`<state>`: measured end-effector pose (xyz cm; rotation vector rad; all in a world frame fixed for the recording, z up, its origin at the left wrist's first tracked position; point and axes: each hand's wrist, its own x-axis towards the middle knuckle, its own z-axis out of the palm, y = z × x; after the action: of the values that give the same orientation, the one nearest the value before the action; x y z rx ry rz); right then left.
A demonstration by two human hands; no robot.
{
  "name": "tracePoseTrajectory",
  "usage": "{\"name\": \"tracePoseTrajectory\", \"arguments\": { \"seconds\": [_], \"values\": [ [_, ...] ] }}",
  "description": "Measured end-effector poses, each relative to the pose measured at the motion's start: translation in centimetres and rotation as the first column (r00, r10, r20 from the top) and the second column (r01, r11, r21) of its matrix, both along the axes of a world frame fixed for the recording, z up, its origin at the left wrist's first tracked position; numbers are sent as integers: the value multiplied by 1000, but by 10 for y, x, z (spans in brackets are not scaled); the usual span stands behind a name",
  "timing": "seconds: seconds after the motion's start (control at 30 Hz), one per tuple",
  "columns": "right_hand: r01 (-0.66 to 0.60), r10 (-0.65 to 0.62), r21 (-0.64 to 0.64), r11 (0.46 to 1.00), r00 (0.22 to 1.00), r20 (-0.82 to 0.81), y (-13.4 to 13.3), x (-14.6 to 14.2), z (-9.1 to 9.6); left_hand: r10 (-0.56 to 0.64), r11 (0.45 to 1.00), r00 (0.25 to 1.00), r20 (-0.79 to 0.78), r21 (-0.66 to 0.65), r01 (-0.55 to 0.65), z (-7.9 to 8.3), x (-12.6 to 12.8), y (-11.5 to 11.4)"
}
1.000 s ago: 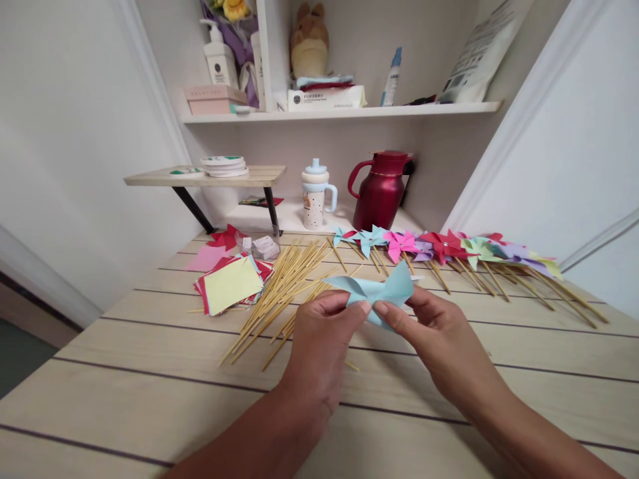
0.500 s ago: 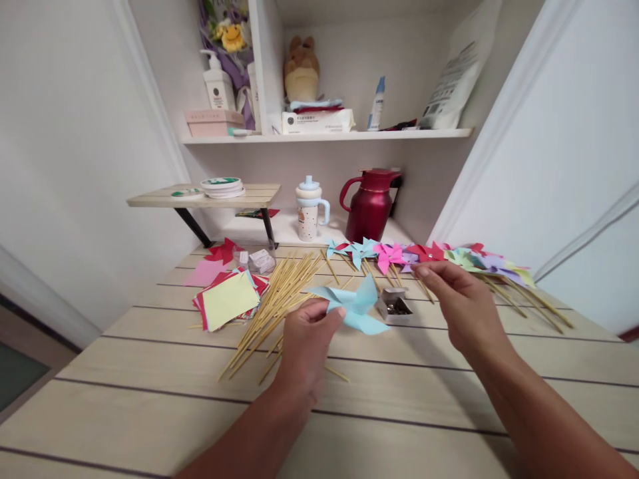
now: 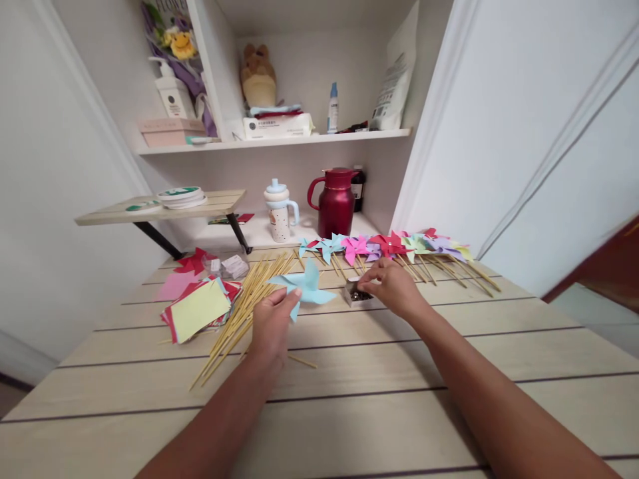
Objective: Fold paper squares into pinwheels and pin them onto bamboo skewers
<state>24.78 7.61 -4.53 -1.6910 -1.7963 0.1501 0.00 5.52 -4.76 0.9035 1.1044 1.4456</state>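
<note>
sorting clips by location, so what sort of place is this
Probably a room in a home: a plush toy and a pump bottle stand in the shelving, and a red jug stands behind the wooden tabletop.

Red jug (image 3: 337,207) beside speckled cup (image 3: 280,218); plush toy (image 3: 259,83) above.

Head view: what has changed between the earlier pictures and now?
The right hand let go of the light-blue pinwheel, then came left and down to the small box, fingertips now at its opening. The left hand alone holds the pinwheel. The camera has turned rightward. The sticks, paper stack and row of pinwheels stayed put.
</note>
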Motion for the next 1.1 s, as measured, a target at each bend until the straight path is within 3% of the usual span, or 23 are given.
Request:
{"name": "tracePoseTrajectory", "arguments": {
  "seconds": [0.23,0.43,0.67,0.87,1.1],
  "values": [
    [-8,29,-92,996,973,227,1,-7,-2,29,999,999,-26,19,-28,-15,14,12],
    [-50,93,-167,985,961,261,3,-12,-8,-10,999,998,-57,50,12,-17,10,5],
    [-30,32,-153,988,999,6,8,-7,-12,-41,998,998,-51,44,43,-21,3,2],
    [-39,-15,-190,981,961,-275,6,-4,-17,-94,995,995,40,30,93,-24,7,-2],
    [-19,-55,-216,976,943,-329,7,1,-21,-133,991,988,80,-23,135,-23,12,-8]
  ]
}}
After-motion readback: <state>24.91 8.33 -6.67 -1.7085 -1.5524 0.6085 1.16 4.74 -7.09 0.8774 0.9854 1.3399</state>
